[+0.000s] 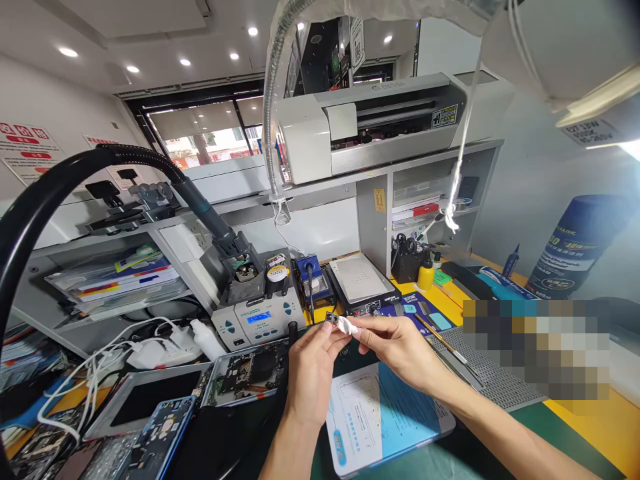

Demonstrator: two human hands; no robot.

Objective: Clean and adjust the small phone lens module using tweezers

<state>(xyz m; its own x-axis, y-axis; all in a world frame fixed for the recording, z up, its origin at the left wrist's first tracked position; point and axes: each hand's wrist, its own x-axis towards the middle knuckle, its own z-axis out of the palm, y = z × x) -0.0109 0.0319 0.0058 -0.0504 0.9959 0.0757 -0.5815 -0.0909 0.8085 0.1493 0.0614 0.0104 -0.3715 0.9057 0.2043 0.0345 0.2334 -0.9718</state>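
My left hand point(311, 363) is closed, pinching a small dark part point(331, 317) that looks like a phone camera module. My right hand point(395, 343) pinches a crumpled white wipe point(346, 325), which touches or sits right beside that dark part. Fingers hide some of both items. Below the hands, a blue-and-white printed box or pad point(373, 417) lies on the green mat point(415, 460).
A rework station point(260, 321) and a metal tray of phone boards point(245, 373) stand to the left. Ahead is a flat heating plate point(363, 280). Tweezers point(450, 347) lie at right, near a tall spray can point(565, 250). A black hose point(30, 213) arches on the left.
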